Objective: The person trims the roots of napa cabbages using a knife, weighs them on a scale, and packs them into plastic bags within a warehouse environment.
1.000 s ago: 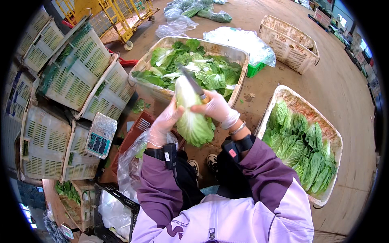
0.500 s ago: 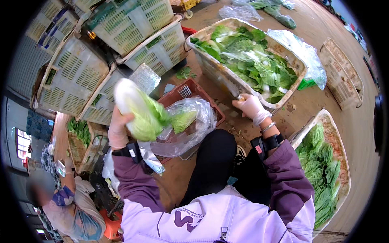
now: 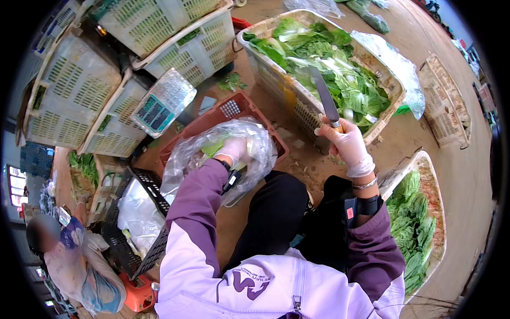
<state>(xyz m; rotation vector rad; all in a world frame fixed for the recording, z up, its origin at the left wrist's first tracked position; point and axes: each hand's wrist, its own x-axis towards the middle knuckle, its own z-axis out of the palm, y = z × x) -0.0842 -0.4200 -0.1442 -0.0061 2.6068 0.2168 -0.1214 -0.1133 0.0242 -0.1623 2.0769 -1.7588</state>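
Work with leafy vegetables, seen from above. The left hand reaches into a clear plastic bag lining the red-brown crate and draping over its near edge; its fingers are obscured, so whether they are open or closed cannot be told. A patch of green leaf shows in the bag, just beside this hand. The right hand is closed around the handle of a knife, near the right-hand near corner of a white crate heaped with loose leaves; the blade slants up and leftward across that crate's near edge. Whole leafy heads lie in a second white crate, toward its left edge. A scale stands beyond the red-brown crate's left corner; a black crate holds plastic sheeting.
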